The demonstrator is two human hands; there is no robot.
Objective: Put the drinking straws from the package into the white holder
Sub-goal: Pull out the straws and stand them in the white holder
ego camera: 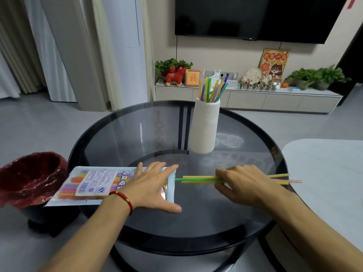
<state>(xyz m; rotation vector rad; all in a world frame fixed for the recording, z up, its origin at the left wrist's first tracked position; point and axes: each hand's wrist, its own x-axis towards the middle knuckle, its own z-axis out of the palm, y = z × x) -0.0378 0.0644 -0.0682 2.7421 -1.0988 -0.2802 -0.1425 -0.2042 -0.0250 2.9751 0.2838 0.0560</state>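
The straw package [92, 185] lies flat at the round glass table's left edge, its open end facing right. My left hand [153, 185] presses on that end with straight fingers. My right hand [243, 183] grips a bundle of yellow, green and pink straws [198, 179] just right of the package mouth; a green tip still touches the opening. The straws lie level, sticking out past my hand to the right. The white ribbed holder [205, 126] stands upright at the table's far middle with several coloured straws [213, 91] in it.
A bin with a red liner [31, 179] stands on the floor left of the glass table [121, 134]. A white tabletop [330, 173] is close on the right. A low cabinet [255, 99] with plants and ornaments runs along the far wall.
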